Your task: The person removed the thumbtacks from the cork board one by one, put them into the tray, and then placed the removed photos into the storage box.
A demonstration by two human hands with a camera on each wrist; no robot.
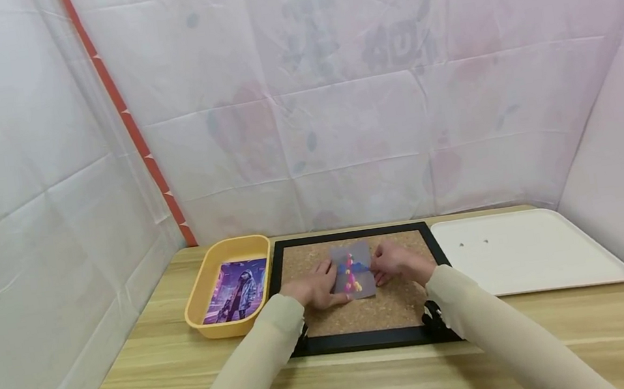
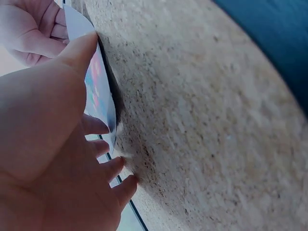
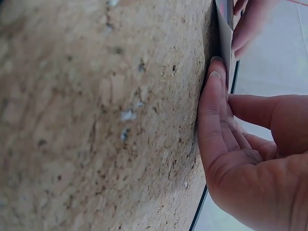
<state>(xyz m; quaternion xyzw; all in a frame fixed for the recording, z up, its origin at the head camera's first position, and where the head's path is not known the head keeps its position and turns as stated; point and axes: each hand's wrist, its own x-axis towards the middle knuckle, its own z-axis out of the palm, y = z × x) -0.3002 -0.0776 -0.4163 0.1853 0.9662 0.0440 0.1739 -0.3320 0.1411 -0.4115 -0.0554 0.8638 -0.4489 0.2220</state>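
Observation:
A small grey picture card with a pink, yellow and blue print lies over the middle of a black-framed cork board. My left hand is spread along the card's left side. In the left wrist view its thumb presses the card's edge, while some fingertips rest on the cork. At the opposite edge, my right hand pinches the card between thumb and fingers, as the right wrist view shows the thumb over it. The card bows slightly off the cork there.
Left of the board stands a yellow tray holding a purple picture print of a hooded figure. A white tray with two tiny items on it lies to the right. Black clips sit by the board's near corners. White sheeting hangs behind.

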